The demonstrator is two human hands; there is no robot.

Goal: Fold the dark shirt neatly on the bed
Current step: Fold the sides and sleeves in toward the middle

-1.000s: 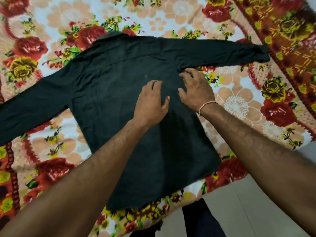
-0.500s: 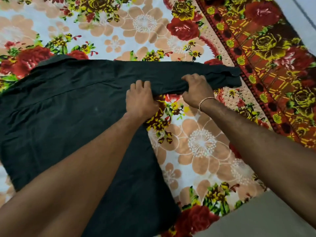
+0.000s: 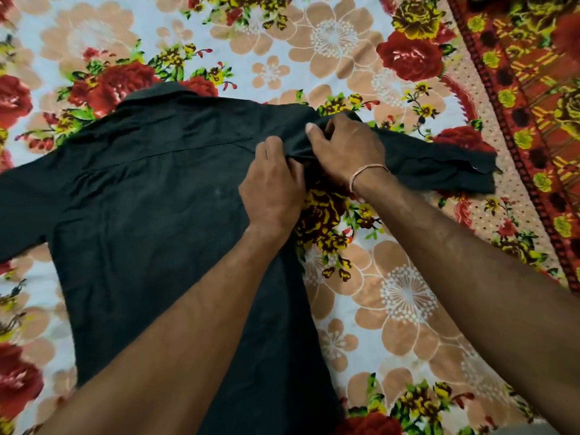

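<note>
A bed spread with a floral sheet [image 3: 392, 302] fills the view, big red roses and peach blossoms on a pale ground, with a red and yellow patterned border running down the right side; it carries the one garment. The dark shirt [image 3: 150, 215] lies flat on it, back side up, collar toward the far edge, body spread smooth across the left and centre; a faint pale speck shows near the middle of the back; a seam runs across the shoulders. Its right sleeve [image 3: 439, 164] stretches out over the sheet toward the border, rumpled, cuff end lying flat. Two bare forearms reach in from the near edge; the left hand [image 3: 273, 189] curls its fingers into the cloth at the armpit, gripping a fold; the right hand [image 3: 342, 146], a thin thread band [image 3: 367, 171] at its wrist, pinches the sleeve near the shoulder, thumb on top. The shirt's left sleeve is cut off at the frame's left edge; the hem is hidden under the arms; the fingertips are buried in fabric.
</note>
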